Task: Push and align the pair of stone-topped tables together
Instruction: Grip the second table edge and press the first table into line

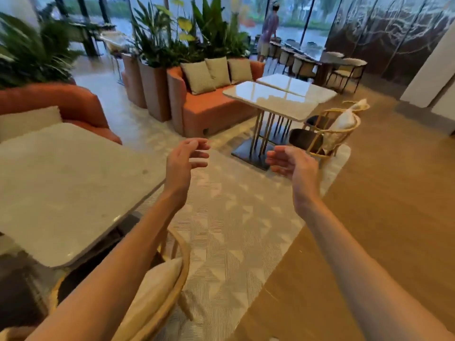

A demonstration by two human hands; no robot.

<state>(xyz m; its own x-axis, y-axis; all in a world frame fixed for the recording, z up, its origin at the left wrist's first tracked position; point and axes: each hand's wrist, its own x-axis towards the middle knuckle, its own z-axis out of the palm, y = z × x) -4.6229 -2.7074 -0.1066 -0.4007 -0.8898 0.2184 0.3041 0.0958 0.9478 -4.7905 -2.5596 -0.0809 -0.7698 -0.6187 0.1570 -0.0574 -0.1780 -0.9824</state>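
Note:
Two pale stone-topped tables stand ahead by an orange sofa: the nearer table (pixel 270 99) on thin gold legs over a dark base plate, and the farther table (pixel 295 86) behind it, their tops slightly askew where they meet. My left hand (pixel 186 157) and my right hand (pixel 286 161) are raised in mid-air over the patterned rug, fingers loosely curled and apart, holding nothing. Both hands are well short of the two tables. A third stone-topped table (pixel 64 183) sits close at my left.
Rattan chairs (pixel 330 134) with cushions stand right of the pair of tables; another rattan chair (pixel 157 291) is under my left arm. The orange sofa (pixel 211 104) and tall planters (pixel 152 89) line the back. A person (pixel 269 28) stands far off by the windows. Wooden floor lies at right.

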